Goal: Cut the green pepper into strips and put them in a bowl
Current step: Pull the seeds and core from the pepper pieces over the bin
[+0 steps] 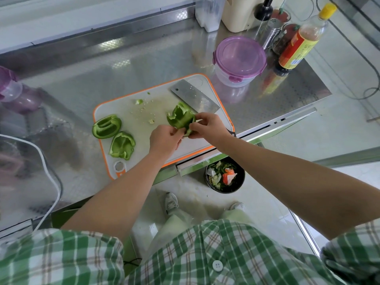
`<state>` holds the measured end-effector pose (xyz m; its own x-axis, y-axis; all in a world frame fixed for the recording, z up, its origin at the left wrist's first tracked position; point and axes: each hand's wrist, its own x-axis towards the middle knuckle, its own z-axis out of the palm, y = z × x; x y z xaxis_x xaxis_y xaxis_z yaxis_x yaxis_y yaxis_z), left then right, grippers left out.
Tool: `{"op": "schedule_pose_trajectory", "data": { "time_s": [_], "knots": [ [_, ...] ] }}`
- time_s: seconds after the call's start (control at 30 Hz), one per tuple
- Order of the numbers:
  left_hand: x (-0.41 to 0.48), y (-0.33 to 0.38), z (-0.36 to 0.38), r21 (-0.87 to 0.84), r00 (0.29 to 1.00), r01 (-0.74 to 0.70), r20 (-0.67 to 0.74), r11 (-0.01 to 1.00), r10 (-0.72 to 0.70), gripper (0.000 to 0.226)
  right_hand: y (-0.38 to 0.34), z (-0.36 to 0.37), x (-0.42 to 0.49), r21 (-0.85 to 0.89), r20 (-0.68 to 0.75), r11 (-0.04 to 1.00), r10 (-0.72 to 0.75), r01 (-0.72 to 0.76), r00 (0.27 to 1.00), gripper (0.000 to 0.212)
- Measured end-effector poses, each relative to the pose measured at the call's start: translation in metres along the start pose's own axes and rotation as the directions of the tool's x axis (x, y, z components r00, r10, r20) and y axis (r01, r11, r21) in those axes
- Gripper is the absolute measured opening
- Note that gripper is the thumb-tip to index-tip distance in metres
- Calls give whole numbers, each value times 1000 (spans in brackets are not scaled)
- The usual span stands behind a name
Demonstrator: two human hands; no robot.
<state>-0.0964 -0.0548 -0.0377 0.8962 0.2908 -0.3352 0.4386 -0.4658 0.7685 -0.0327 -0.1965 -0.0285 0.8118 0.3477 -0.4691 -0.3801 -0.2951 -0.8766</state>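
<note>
Pinching the lower edge of a green pepper piece (181,118) from both sides, left hand (165,138) and right hand (205,127) curled tight, fingertips pressed onto the flesh, nothing spread. Holding it over the right part of the cutting board (123,109), hollow side up. Right thumb and forefinger closed as well on a pale sliver — seemingly a strip of pith, though too small to say for sure.

Could go wrong from here: tearing the wall ragged if pulled too hard, leaving uneven flesh for strips; dropping the piece off the near edge of the board, held so close to it and above the dark bowl (226,191) of scraps on the floor; flicking loose seeds (143,109) wider over the board. Also worth minding — reaching for the cleaver (194,96) with damp fingers, blade lying flat just behind the held piece, handle mostly hidden behind the right wrist.

Further out: a far pepper piece (107,126) and a near pepper piece (122,145) resting hollow side up at the left end of the board, just beside each other, not yet cut into strips. Beyond the board, a purple-lidded container (239,56), lid on, and a yellow-capped bottle (298,42) near it. No open bowl for strips in sight on the counter.
</note>
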Motion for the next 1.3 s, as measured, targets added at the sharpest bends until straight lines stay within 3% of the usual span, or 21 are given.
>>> {"op": "schedule_pose_trajectory", "data": {
  "time_s": [0.13,0.4,0.57,0.77,1.1,1.3],
  "knots": [
    [-1,5,0,120,1000,7,-24,993,-4,38,-2,3,0,-108,-2,994,-35,35,999,23],
    [7,10,4,-179,962,273,41,945,-270,29,-4,6,-2,-226,16,967,-113,114,993,31],
    [6,13,0,-301,946,324,76,897,-316,19,-6,6,5,-184,-35,980,-86,79,996,22],
    [6,5,-11,-439,938,338,86,833,-335,20,-2,-5,8,23,-29,1000,11,-10,1000,19],
    [1,14,-4,-412,961,275,136,869,-240,17,-1,-5,3,127,31,990,55,-59,998,17],
    [0,10,0,-97,990,137,25,986,-135,29,-1,-5,-1,122,81,990,54,-64,995,18]
  ]
}}
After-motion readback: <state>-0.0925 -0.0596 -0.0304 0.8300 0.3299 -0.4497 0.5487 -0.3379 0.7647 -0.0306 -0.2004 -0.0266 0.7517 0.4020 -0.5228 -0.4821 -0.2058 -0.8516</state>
